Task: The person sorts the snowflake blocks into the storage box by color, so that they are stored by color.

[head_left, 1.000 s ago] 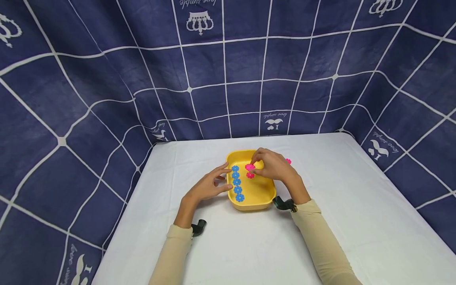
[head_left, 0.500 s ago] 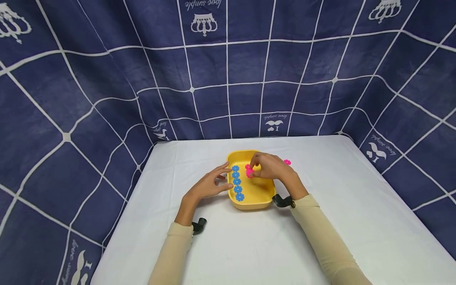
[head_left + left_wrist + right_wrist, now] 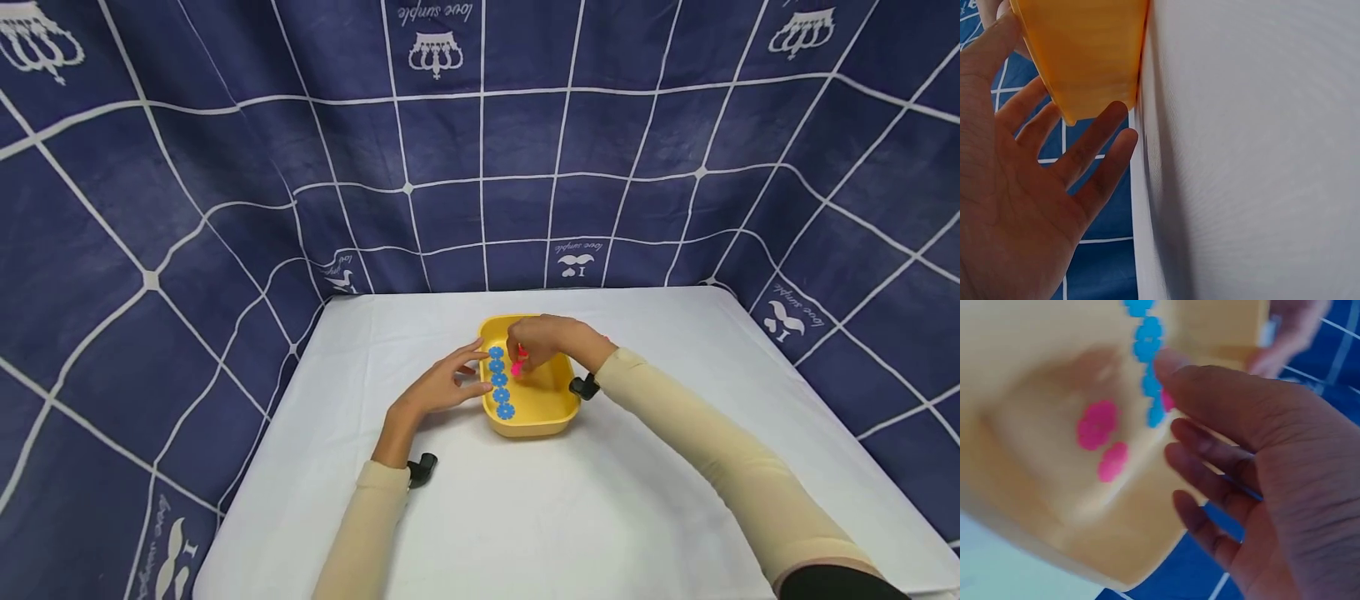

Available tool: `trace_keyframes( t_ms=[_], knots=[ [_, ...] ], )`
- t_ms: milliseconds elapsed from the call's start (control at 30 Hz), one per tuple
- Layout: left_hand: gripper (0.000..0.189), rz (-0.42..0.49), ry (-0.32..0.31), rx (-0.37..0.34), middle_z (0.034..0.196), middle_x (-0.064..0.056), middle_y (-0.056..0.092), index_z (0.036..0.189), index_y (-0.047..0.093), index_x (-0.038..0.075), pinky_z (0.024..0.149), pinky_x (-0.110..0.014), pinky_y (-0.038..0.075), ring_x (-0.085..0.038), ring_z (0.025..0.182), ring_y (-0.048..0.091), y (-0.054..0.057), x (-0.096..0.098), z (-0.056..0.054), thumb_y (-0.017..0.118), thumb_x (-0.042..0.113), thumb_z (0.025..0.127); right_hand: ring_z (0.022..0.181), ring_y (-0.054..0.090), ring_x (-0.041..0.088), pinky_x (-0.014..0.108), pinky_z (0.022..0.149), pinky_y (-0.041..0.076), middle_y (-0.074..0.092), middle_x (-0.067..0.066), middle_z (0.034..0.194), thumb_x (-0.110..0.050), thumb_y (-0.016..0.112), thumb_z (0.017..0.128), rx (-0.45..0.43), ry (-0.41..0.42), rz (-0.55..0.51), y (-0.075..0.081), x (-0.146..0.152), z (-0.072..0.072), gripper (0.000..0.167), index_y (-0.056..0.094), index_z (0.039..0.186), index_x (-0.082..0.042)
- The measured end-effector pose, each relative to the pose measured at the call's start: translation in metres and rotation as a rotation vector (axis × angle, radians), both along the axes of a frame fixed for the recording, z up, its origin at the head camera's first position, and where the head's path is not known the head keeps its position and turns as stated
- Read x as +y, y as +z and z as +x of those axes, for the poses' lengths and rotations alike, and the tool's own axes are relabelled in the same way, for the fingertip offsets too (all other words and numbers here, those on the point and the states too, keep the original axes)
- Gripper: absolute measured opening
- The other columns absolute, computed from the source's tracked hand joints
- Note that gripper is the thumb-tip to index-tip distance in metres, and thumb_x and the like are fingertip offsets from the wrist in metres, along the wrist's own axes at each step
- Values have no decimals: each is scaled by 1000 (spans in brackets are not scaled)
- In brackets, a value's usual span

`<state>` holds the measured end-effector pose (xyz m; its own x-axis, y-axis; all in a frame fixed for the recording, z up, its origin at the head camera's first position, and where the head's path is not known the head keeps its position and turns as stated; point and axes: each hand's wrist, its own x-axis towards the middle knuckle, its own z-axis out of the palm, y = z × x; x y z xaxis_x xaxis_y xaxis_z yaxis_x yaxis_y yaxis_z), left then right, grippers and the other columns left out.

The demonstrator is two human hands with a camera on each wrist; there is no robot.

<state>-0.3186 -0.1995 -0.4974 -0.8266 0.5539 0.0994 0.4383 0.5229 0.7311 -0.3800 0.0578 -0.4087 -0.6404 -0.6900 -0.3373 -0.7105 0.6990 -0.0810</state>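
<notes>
A yellow tray stands on the white table. Along its left side runs a column of several blue flower-shaped pieces. My left hand rests at the tray's left rim, fingers spread and fairly straight, thumb tip just over the edge. Inside the tray, my right hand pinches a pink flower piece near the blue column; its thumb hides most of the piece in the right wrist view. Two more pink flower pieces lie on the tray floor in that view.
The white cloth-covered table extends around the tray. A dark blue curtain with white grid lines surrounds its back and sides. A black wrist camera sits at the right wrist, close to the tray's right rim.
My right hand has moved a little left over the tray, its forearm swinging out to the right and now covering most of the pink piece on the table. The left hand stays at the rim.
</notes>
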Motion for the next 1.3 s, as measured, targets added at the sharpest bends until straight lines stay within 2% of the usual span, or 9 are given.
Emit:
trace_keyframes(
  t_ms=[267, 500, 700, 900, 1167, 1300],
  knots=[
    [72, 5, 4, -5, 177, 6, 30, 157, 57, 15, 110, -44, 55, -21, 129, 66, 1, -1, 1, 78, 50, 98, 92, 65, 17, 37, 90, 60, 69, -3, 108, -41, 89, 89, 23, 106, 144, -1, -5, -6, 26, 82, 104, -22],
    [71, 6, 10, -6, 177, 5, 29, 157, 56, 14, 110, -45, 54, -22, 129, 66, 0, -2, 2, 78, 47, 98, 86, 61, 14, 28, 81, 56, 65, -2, 104, -39, 88, 89, 29, 270, 215, -9, -8, -8, 25, 80, 97, -17],
    [72, 18, 6, -10, 177, 5, 29, 157, 56, 12, 111, -45, 54, -24, 129, 66, 1, -3, 3, 78, 49, 98, 89, 63, 14, 27, 85, 59, 65, -1, 112, -40, 87, 90, 56, 333, 306, -15, -16, -8, 23, 81, 99, -19],
    [72, 22, -1, -24, 178, 3, 28, 157, 56, 12, 112, -45, 53, -24, 132, 64, 2, 0, 4, 78, 48, 98, 92, 65, 18, 31, 88, 61, 66, 4, 117, -42, 86, 90, 136, 411, 377, -19, -17, -5, 26, 82, 98, -17],
    [69, 27, 14, -31, 177, 5, 30, 157, 56, 13, 112, -44, 53, -23, 131, 64, 3, 2, 4, 79, 41, 99, 100, 64, 20, 35, 93, 61, 65, 4, 117, -41, 86, 91, 172, 428, 370, -21, -12, -14, 21, 84, 100, -22],
    [69, 21, 28, -38, 177, 10, 29, 158, 55, 15, 112, -44, 54, -22, 132, 63, 3, 0, 4, 79, 41, 99, 101, 65, 21, 37, 96, 61, 65, 5, 121, -42, 87, 90, 139, 379, 322, -12, -11, -18, 29, 82, 108, -20]
  ],
)
